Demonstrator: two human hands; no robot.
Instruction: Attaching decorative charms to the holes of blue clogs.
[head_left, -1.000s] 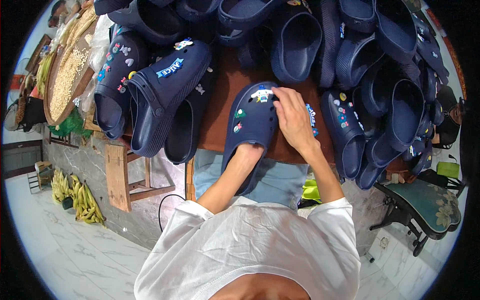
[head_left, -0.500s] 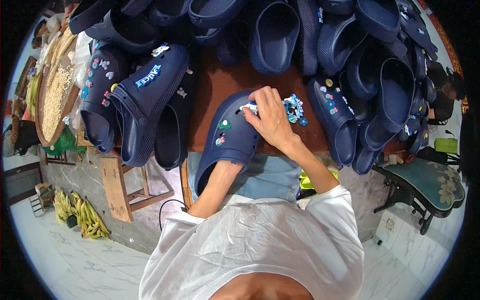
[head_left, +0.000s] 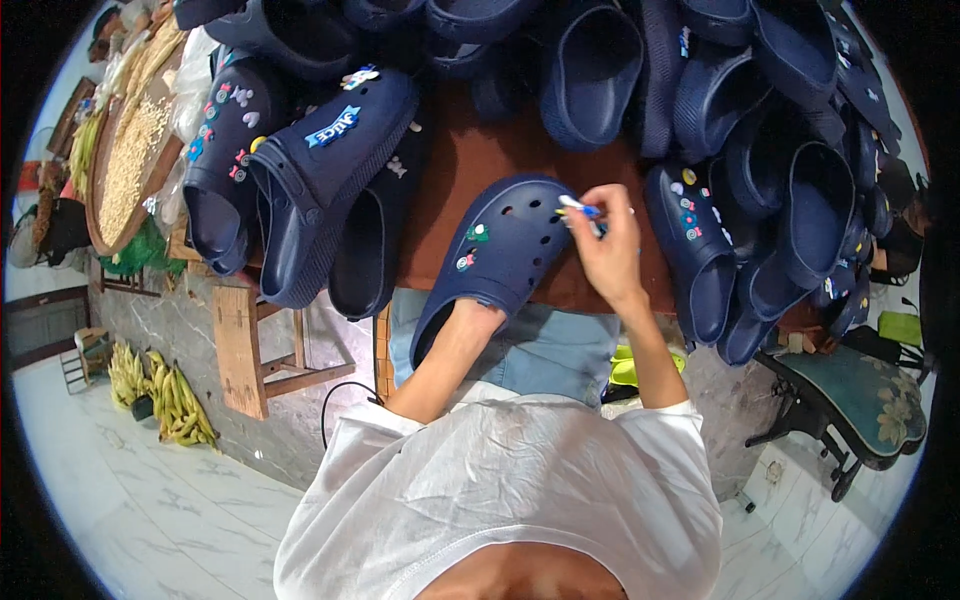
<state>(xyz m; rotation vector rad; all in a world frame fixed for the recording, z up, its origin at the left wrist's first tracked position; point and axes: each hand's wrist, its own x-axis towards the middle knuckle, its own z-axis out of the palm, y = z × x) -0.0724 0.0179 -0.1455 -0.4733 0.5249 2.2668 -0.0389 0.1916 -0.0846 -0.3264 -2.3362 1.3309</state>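
My left hand is inside a navy clog, its fingers hidden by the upper. The clog lies toe away from me on a brown-covered table, its heel over the edge. A green-and-white charm and a swirl charm sit on its left side; the holes at the toe and right are bare. Just right of the toe, my right hand pinches a small white-and-blue shoe charm close to the holes. Whether more pieces are in its fingers I cannot tell.
Charm-decorated navy clogs stand at left, another decorated clog at right. Plain clogs pile up along the back. Below are a wooden stool, bananas and a green-topped chair.
My right hand has drawn back rightward from the clog's toe, and the white-and-blue charm there is off the clog. Loose charms on the table beside it no longer show. The whole view has shifted slightly.
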